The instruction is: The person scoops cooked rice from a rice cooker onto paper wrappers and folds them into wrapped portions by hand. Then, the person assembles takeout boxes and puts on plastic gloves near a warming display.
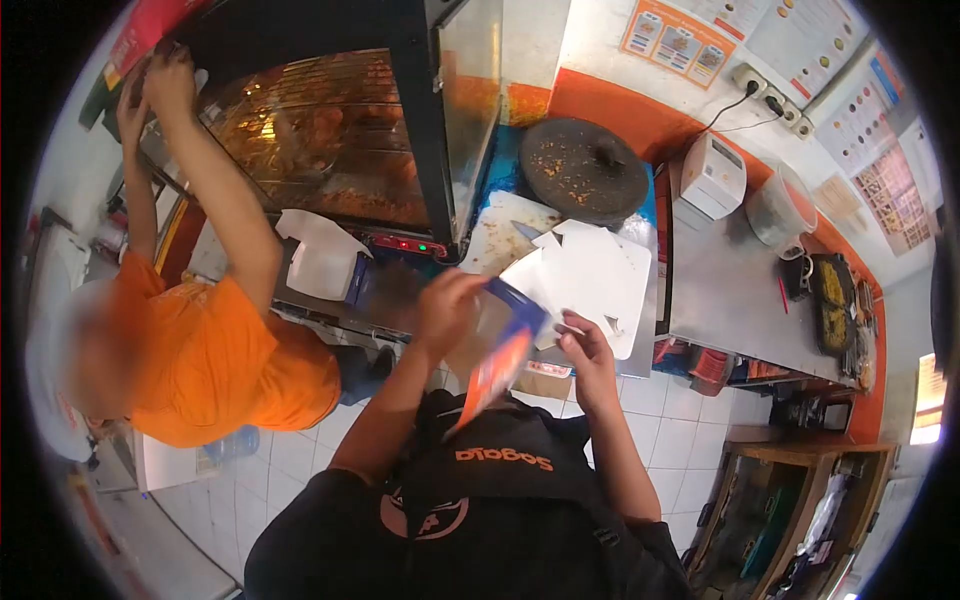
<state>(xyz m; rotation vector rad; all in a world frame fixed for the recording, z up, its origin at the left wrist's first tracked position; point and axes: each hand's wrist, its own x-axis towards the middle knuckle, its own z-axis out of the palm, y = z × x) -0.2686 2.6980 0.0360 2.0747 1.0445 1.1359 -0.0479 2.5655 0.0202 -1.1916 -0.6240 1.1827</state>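
Note:
My left hand (pixel 450 312) grips the upper left edge of a food carton (pixel 512 335), printed blue and orange outside. My right hand (pixel 587 358) has thumb and fingers pinched at the carton's right side, by a pale flap. The carton is partly unfolded and tilted in front of my chest; part of it is blurred. Beyond it, more flat white carton blanks (pixel 590 280) lie on a white cutting board (pixel 632 300). A knife blade (pixel 524 231) shows beside them. A dark stone mortar (pixel 583 172) with orange bits on it stands behind the board.
At left, a co-worker in an orange shirt (pixel 215 365) reaches up beside a lit glass food warmer (pixel 320 130). An open white carton (pixel 322 258) stands before the warmer. To the right, a metal counter (pixel 725 290) bears a white printer-like box (pixel 713 175) and a clear tub (pixel 780 205).

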